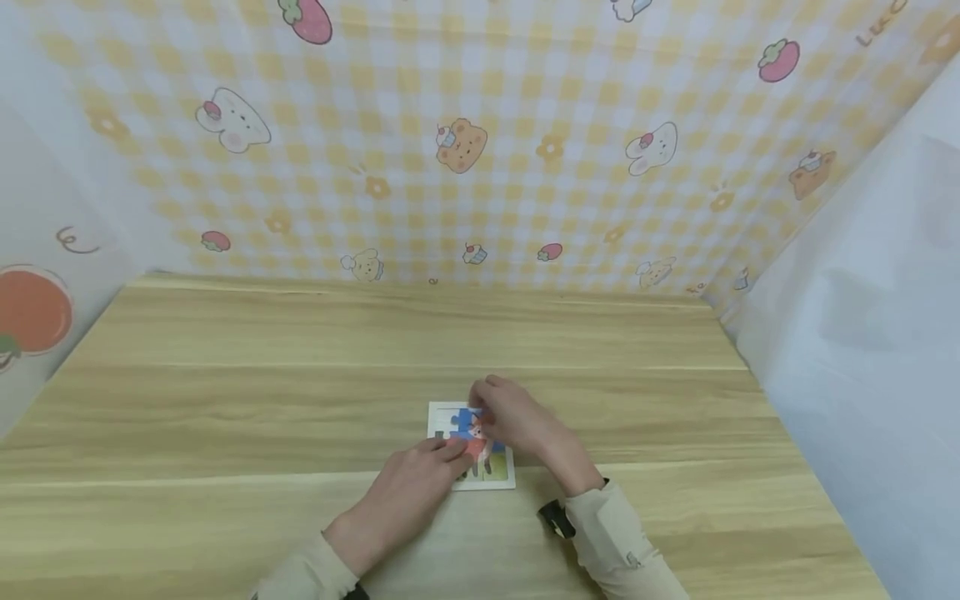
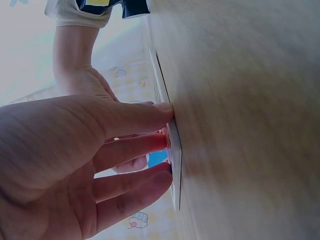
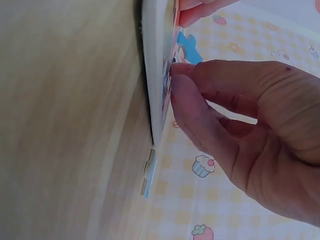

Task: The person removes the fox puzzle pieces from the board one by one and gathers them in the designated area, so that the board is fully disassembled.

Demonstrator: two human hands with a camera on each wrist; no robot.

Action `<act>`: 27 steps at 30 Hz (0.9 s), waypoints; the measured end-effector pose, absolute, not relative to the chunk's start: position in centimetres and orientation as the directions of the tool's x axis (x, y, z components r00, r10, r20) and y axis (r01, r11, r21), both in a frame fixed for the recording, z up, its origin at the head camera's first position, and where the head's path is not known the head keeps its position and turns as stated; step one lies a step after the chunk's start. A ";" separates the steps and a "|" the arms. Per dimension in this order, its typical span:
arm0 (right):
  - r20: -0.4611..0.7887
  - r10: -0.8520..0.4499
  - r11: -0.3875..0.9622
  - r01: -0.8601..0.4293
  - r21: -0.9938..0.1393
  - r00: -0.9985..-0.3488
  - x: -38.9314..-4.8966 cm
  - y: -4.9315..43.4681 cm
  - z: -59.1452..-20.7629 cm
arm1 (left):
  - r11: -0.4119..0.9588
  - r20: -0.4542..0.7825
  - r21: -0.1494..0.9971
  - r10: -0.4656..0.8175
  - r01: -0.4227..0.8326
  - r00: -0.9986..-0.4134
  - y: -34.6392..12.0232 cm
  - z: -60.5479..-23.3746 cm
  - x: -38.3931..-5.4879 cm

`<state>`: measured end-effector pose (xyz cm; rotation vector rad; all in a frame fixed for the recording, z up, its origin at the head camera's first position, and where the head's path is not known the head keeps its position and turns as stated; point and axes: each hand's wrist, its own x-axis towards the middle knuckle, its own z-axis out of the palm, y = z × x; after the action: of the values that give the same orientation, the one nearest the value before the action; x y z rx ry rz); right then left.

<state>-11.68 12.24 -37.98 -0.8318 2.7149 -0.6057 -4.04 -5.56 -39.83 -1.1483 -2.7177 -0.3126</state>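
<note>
A small jigsaw puzzle (image 1: 477,471) in a white frame lies on the table, its picture a red-clad animal figure against blue; the upper left part of the frame shows bare white. My left hand (image 1: 416,487) rests on its lower left, fingers extended and fingertips against the picture, the thumb at the rim in the left wrist view. Over the upper right, my right hand (image 1: 517,421) pinches with thumb and forefinger at a blue puzzle piece (image 3: 191,48), which stands tilted up from the board. The fingers partly hide the piece.
A loose puzzle piece (image 3: 148,172) lies on the wooden table (image 1: 225,400) just past the frame's edge in the right wrist view. Behind the table hangs a yellow checked cloth (image 1: 420,200), with white sheeting (image 1: 862,333) along the right side.
</note>
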 end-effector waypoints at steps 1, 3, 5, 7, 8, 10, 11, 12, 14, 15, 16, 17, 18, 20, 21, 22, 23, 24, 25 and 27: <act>-0.102 -0.581 0.751 -0.485 -0.448 -0.807 -11.6 12.3 -38.0 | 0.681 0.241 0.122 0.685 0.722 -0.687 -5.6 -39.9 -4.0; -0.096 -0.586 0.750 -0.495 -0.439 -0.804 -11.6 12.4 -38.0 | 0.683 0.239 0.121 0.684 0.720 -0.689 -5.5 -39.9 -4.0; -0.089 -0.592 0.747 -0.504 -0.433 -0.801 -11.5 12.5 -38.1 | 0.687 0.231 0.118 0.683 0.717 -0.693 -5.5 -39.9 -3.9; -0.078 -0.603 0.741 -0.520 -0.424 -0.794 -11.5 12.6 -38.2 | 0.690 0.228 0.113 0.682 0.715 -0.695 -5.5 -39.9 -3.8; -0.073 -0.606 0.739 -0.527 -0.419 -0.792 -11.6 12.6 -38.2 | 0.691 0.227 0.111 0.682 0.714 -0.695 -5.5 -39.8 -3.8; -0.065 -0.606 0.739 -0.531 -0.416 -0.792 -11.6 12.6 -38.1 | 0.692 0.226 0.108 0.682 0.713 -0.696 -5.5 -39.8 -3.8; -0.061 -0.605 0.740 -0.532 -0.412 -0.794 -11.6 12.6 -38.1 | 0.692 0.226 0.106 0.682 0.714 -0.695 -5.5 -39.7 -3.9; -0.060 -0.603 0.741 -0.530 -0.412 -0.796 -11.7 12.6 -38.1 | 0.693 0.225 0.106 0.682 0.713 -0.696 -5.5 -39.7 -3.9; -0.056 -0.596 0.742 -0.522 -0.421 -0.801 -11.7 12.7 -38.0 | 0.695 0.217 0.108 0.682 0.711 -0.699 -5.4 -39.7 -4.0; -0.051 -0.595 0.740 -0.522 -0.424 -0.802 -11.8 12.8 -38.0 | 0.695 0.213 0.110 0.681 0.710 -0.700 -5.4 -39.7 -4.0; -0.043 -0.596 0.735 -0.523 -0.431 -0.802 -11.8 12.9 -37.9 | 0.696 0.210 0.111 0.681 0.709 -0.701 -5.4 -39.7 -4.0; -0.033 -0.597 0.729 -0.524 -0.440 -0.802 -11.9 13.1 -37.8 | 0.697 0.208 0.112 0.680 0.708 -0.703 -5.4 -39.8 -4.0; -0.021 -0.597 0.722 -0.525 -0.451 -0.802 -11.9 13.3 -37.7 | 0.699 0.208 0.116 0.678 0.706 -0.705 -5.4 -39.8 -4.0; 0.019 -0.604 0.701 -0.543 -0.462 -0.797 -12.2 13.8 -37.5 | 0.700 0.207 0.123 0.675 0.703 -0.708 -5.4 -39.8 -4.0; 0.041 -0.605 0.693 -0.552 -0.464 -0.795 -12.3 14.0 -37.3 | 0.702 0.205 0.126 0.673 0.701 -0.711 -5.5 -39.8 -4.0; 0.061 -0.603 0.688 -0.557 -0.466 -0.795 -12.4 14.4 -37.1 | 0.703 0.202 0.130 0.672 0.699 -0.713 -5.5 -39.7 -4.0; 0.077 -0.596 0.687 -0.558 -0.465 -0.799 -12.6 14.8 -36.9 | 0.704 0.196 0.135 0.671 0.697 -0.715 -5.5 -39.7 -4.0; 0.091 -0.587 0.689 -0.556 -0.465 -0.804 -12.7 15.3 -36.7 | 0.704 0.190 0.141 0.670 0.696 -0.717 -5.5 -39.7 -4.0; 0.103 -0.574 0.695 -0.549 -0.463 -0.813 -12.9 15.7 -36.5 | 0.705 0.184 0.145 0.670 0.694 -0.719 -5.5 -39.7 -4.0; 0.107 -0.541 0.714 -0.523 -0.466 -0.834 -13.2 16.6 -36.2 | 0.707 0.172 0.154 0.669 0.690 -0.723 -5.4 -39.6 -4.0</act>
<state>-13.16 16.62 -36.20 -0.8917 2.8745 -0.7634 -3.98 -5.44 -39.60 -1.1201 -2.8063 -0.3161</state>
